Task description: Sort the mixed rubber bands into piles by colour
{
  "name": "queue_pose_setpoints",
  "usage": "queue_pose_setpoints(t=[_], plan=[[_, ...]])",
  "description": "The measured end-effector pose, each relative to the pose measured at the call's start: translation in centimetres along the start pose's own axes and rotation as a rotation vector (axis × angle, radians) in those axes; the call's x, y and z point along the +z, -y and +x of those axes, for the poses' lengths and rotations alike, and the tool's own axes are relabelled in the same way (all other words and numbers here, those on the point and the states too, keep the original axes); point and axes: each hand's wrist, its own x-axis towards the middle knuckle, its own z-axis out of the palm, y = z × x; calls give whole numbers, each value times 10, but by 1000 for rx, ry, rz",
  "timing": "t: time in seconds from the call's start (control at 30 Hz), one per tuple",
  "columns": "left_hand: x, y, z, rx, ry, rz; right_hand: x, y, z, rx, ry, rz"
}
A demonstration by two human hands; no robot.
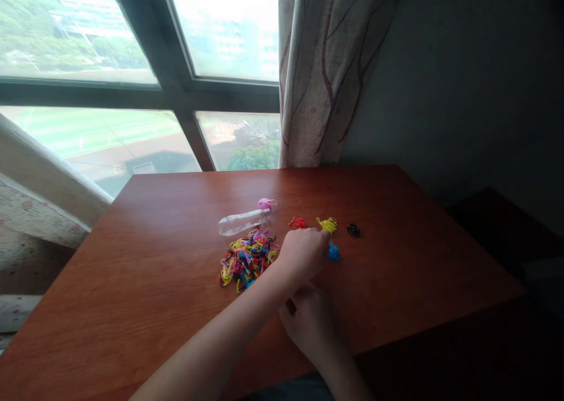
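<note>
A mixed pile of small coloured rubber bands (pixel 247 258) lies mid-table. Beyond it sit small separate heaps: red (pixel 298 222), yellow (pixel 326 223), black (pixel 353 230) and blue (pixel 333 252). My left hand (pixel 303 252) reaches across from the lower left. Its fingers are curled into a pinch, with the tips at the edge of the yellow heap; what they hold is hidden. My right hand (pixel 311 323) rests on the table nearer to me, fingers curled under, with a small dark spot at its fingertips.
A clear plastic bottle (pixel 244 221) lies on its side behind the mixed pile, with a pink cap (pixel 265 204) beside its mouth. The brown wooden table (pixel 154 260) stands against a window (pixel 132 66) and a curtain (pixel 326 72). The floor to the right is dark.
</note>
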Motion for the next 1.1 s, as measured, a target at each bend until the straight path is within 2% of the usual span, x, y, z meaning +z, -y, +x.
queue_pose_setpoints(t=[0.3, 0.47, 0.57, 0.7, 0.77, 0.9, 1.0, 1.1], plan=[[4, 0, 7, -5, 70, 45, 2, 0, 0, 10, -13, -10], [-2, 10, -2, -44, 26, 8, 1, 1, 1, -27, -46, 14], [-13, 24, -24, -75, -32, -34, -1, 2, 1, -62, -73, 58], [-21, 53, -74, -123, -114, -97, -4, 5, 0, -80, -76, 113], [-17, 70, -104, -150, -234, -217, -4, 6, 0, -80, -72, 124], [0, 94, -154, -269, -381, -307, -3, 7, 0, -65, -57, 111], [12, 97, -174, -279, -424, -337, -2, 9, 2, -58, -51, 99], [21, 94, -181, -261, -450, -323, -1, 12, 5, -71, -34, 97]])
